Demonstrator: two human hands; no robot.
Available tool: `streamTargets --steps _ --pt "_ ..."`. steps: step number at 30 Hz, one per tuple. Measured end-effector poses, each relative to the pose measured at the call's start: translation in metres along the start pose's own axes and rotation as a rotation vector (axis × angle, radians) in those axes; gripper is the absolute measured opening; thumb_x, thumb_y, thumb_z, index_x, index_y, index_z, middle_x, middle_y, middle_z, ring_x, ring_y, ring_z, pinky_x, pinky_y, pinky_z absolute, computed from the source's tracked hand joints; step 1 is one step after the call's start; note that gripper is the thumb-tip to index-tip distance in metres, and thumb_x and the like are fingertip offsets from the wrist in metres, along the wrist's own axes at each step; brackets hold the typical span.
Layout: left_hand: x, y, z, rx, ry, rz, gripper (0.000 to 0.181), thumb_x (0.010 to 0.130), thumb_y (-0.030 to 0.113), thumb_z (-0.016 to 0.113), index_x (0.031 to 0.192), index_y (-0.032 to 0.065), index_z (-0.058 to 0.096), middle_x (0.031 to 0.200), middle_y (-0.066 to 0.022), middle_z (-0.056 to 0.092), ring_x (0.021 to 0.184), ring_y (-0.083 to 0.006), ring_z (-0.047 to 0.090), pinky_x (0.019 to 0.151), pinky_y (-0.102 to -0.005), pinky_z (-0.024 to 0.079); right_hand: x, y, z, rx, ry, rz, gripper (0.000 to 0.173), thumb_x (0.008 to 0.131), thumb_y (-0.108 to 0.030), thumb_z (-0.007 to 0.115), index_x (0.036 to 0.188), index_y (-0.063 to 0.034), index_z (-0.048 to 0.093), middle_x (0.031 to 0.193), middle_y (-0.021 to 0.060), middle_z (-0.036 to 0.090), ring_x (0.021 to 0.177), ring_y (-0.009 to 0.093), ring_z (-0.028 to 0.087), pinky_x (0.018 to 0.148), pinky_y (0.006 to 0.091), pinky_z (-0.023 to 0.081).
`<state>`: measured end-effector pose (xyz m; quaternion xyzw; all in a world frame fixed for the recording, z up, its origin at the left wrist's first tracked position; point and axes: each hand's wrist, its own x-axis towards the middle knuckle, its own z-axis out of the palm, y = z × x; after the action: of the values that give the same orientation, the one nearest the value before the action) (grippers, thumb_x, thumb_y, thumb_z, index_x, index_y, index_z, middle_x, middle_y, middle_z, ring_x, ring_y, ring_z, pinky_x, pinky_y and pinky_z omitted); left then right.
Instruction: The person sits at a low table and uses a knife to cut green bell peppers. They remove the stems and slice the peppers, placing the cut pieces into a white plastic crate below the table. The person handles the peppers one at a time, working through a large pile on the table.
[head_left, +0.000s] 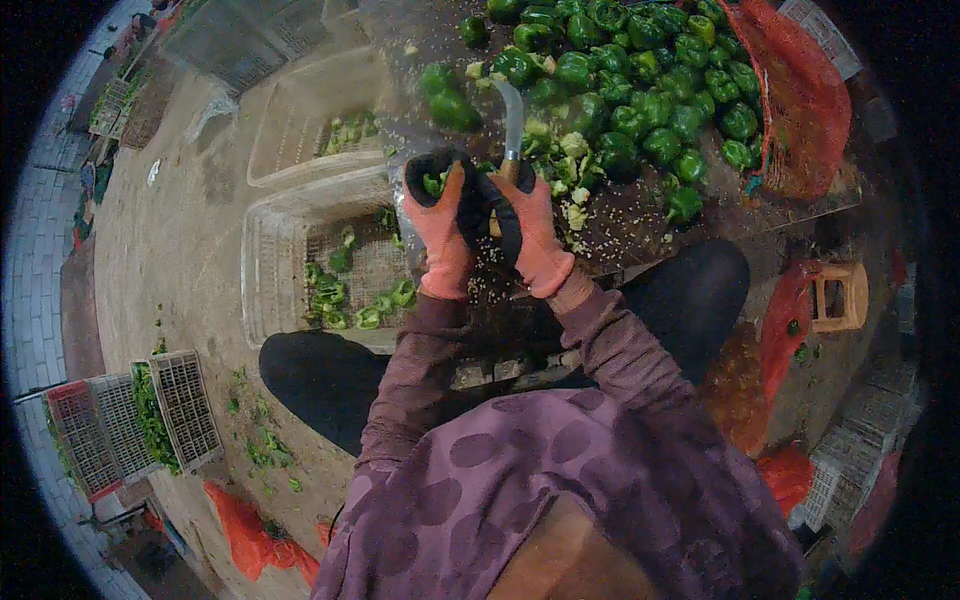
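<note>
My left hand (439, 214), in a pink and black work glove, is closed around a piece of green bell pepper (433, 182). Close beside it my right hand (526, 225), gloved alike, grips the wooden handle of a curved knife (513, 124), its blade pointing away from me. Beyond both hands lies a large heap of green bell peppers (645, 112) on a dark work surface. Cut-out pepper cores (574, 154) and scattered seeds lie near the knife. At the left, a white plastic crate (274, 262) holds several cut pepper pieces (326, 296).
Another pale crate (259, 161) with pepper pieces stands beyond the first. A red mesh bag (806, 112) borders the heap at the right. An orange plastic stool (855, 296) is on the floor at the right. Stacked slatted crates (187, 409) with greens stand at the lower left.
</note>
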<state>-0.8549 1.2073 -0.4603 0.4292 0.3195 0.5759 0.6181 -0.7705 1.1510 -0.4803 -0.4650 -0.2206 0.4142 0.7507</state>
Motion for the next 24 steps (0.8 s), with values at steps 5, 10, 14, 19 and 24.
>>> streamTargets --steps 5,10,14,19,24 --pt "0.001 0.005 -0.007 0.117 -0.007 0.086 0.026 0.076 0.002 0.072 0.098 0.0034 0.059 0.091 -0.0020 0.063 0.083 -0.0111 0.056 0.077 -0.0248 0.046 0.001 -0.035 0.018 -0.720 0.012 -0.385 0.030 0.078 -0.013 0.072 0.100 0.0003 0.058 0.080 0.0045 0.060 0.072 0.015 0.058 0.063 0.0301 0.047" --pt "0.002 0.030 -0.053 0.435 0.062 0.143 0.030 0.076 0.003 0.073 0.103 0.0021 0.061 0.091 -0.0023 0.064 0.084 -0.0117 0.056 0.080 -0.0264 0.046 0.046 -0.030 -0.018 -1.093 -0.020 -0.331 0.046 0.076 -0.019 0.071 0.117 -0.0013 0.057 0.103 0.0204 0.063 0.098 0.038 0.058 0.086 0.0414 0.046" --pt "0.026 0.053 -0.109 1.213 0.000 0.239 0.052 0.073 0.013 0.077 0.119 0.0040 0.054 0.123 -0.0185 0.054 0.108 -0.0302 0.055 0.093 -0.0391 0.044 0.078 -0.048 -0.018 -1.310 -0.149 -0.402 0.040 0.081 -0.022 0.068 0.115 -0.0029 0.059 0.105 0.0193 0.063 0.101 0.038 0.056 0.088 0.0416 0.044" --pt "0.088 0.016 -0.062 1.348 -0.403 0.559 0.065 0.072 0.007 0.069 0.133 0.0138 0.047 0.136 -0.0194 0.045 0.116 -0.0380 0.052 0.096 -0.0417 0.044 0.099 -0.051 0.003 -0.887 -0.116 -0.258 0.034 0.080 -0.019 0.069 0.109 -0.0016 0.061 0.100 0.0166 0.066 0.092 0.031 0.061 0.081 0.0380 0.046" --pt "0.148 -0.032 -0.018 1.589 -0.768 0.597 0.055 0.077 0.009 0.060 0.130 0.0195 0.051 0.130 -0.0204 0.049 0.107 -0.0374 0.058 0.089 -0.0441 0.048 0.092 -0.048 -0.021 -0.868 -0.091 -0.247 0.024 0.081 -0.015 0.068 0.098 0.0007 0.063 0.081 0.0100 0.065 0.076 0.016 0.057 0.073 0.0316 0.046"
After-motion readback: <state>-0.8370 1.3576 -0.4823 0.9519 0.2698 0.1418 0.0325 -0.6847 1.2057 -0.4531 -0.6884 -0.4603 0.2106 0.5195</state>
